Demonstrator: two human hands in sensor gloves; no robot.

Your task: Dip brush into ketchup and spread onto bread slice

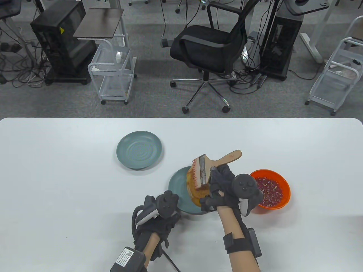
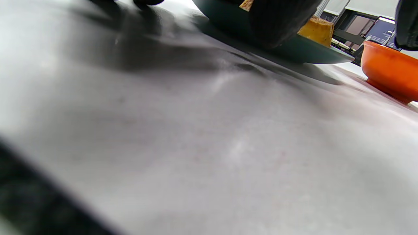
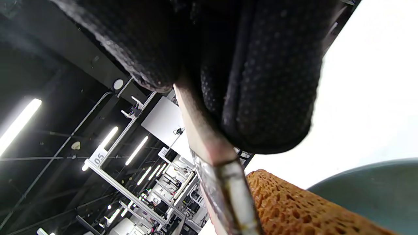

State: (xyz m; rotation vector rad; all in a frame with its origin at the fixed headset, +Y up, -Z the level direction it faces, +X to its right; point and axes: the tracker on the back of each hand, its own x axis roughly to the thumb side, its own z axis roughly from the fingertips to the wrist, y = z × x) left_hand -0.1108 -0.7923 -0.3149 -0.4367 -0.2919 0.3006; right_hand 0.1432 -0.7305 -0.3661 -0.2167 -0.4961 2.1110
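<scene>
My right hand [image 1: 217, 174] grips the wooden brush [image 1: 202, 170] by its handle, just behind the metal ferrule. The reddish-stained bristles lie on the bread slice [image 1: 195, 197], which sits on a teal plate [image 1: 174, 187]. The right wrist view shows my gloved fingers [image 3: 267, 81] around the brush [image 3: 228, 182], with the porous bread [image 3: 287, 205] and the plate [image 3: 369, 182] below. The orange ketchup bowl [image 1: 270, 188] stands just right of this hand. My left hand [image 1: 163, 209] is at the plate's near-left rim. A gloved finger [image 2: 277, 23] lies against the plate [image 2: 310, 52]; its grip is hidden.
A second teal plate [image 1: 139, 150] stands empty at the back left of the white table [image 1: 56, 170]. The left wrist view shows the bread's edge [image 2: 316, 31] and the orange bowl [image 2: 388, 71]. An office chair [image 1: 210, 48] and carts stand beyond the far edge.
</scene>
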